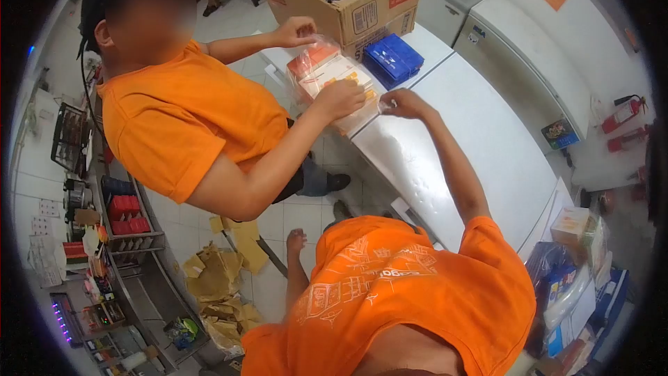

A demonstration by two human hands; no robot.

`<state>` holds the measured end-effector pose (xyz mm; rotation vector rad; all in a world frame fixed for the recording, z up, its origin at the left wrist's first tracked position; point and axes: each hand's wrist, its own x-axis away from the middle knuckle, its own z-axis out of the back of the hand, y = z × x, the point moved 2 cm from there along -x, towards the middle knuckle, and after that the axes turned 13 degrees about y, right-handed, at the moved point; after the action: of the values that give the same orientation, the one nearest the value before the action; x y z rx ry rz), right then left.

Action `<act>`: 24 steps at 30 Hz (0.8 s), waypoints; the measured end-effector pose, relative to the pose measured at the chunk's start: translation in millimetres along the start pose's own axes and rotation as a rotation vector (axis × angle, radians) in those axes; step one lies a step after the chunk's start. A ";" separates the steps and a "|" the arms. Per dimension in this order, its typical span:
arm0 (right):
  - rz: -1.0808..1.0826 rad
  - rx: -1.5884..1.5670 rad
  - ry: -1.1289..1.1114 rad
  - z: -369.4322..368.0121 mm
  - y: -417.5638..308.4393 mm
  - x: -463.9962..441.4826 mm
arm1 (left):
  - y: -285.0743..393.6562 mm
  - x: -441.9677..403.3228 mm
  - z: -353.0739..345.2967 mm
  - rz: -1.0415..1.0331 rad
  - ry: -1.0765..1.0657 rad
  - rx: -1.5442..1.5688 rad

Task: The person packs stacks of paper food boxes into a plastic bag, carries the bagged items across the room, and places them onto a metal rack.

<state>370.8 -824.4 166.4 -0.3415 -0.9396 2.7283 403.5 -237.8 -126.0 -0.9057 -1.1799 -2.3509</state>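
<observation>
My right hand (405, 105) reaches over the white freezer top (459, 125), its fingers pinched on the edge of a clear plastic bag (356, 120). Inside the bag lie an orange-and-white box (327, 73) and smaller packs with yellow print. A co-worker's hand (341, 100) presses on the bag's near side, left of my right hand; their other hand (296, 32) is at its far end. My left hand (296, 240) hangs low above the floor, away from the bag, fingers loosely bent and apart, with nothing visible in it.
Behind the bag stand a blue pack (393, 60) and an open cardboard box (341, 17). A co-worker in orange (174, 111) stands at the left. Crumpled cardboard (216, 282) lies on the floor. Wrapped goods (567, 271) sit at the right; metal shelving (132, 244) lines the left.
</observation>
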 end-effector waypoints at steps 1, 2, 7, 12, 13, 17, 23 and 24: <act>-0.068 -0.024 0.007 14.0 -16.0 0.9 | 10.8 -10.1 0.3 -0.042 -0.002 -0.003; 0.001 -0.027 0.082 14.2 -16.6 -2.6 | 22.8 -9.4 -0.7 -0.060 0.005 0.005; -0.018 -0.199 0.194 8.8 -33.9 -15.7 | 26.0 -14.1 -6.0 -0.035 -0.092 0.024; -0.151 -0.516 0.221 18.4 -41.2 -36.1 | 11.6 9.3 -11.4 0.025 -0.213 -0.196; -0.104 -0.525 0.210 23.9 -43.9 -42.8 | 11.5 14.8 -9.1 0.014 -0.238 -0.221; -0.095 -0.726 0.458 42.1 -65.0 -59.4 | 46.6 28.0 -4.4 -0.205 -0.344 -0.370; -0.183 -0.635 0.559 53.5 -56.8 -67.6 | 385.7 116.5 -77.7 -1.316 -0.150 -0.152; -0.199 -0.662 0.592 46.5 -62.1 -66.3 | 452.7 140.1 -96.5 -1.525 -0.081 -0.145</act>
<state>428.9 -823.0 250.3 -1.0297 -1.5357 1.8791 519.8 -586.1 188.7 0.0714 -2.2378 -3.4887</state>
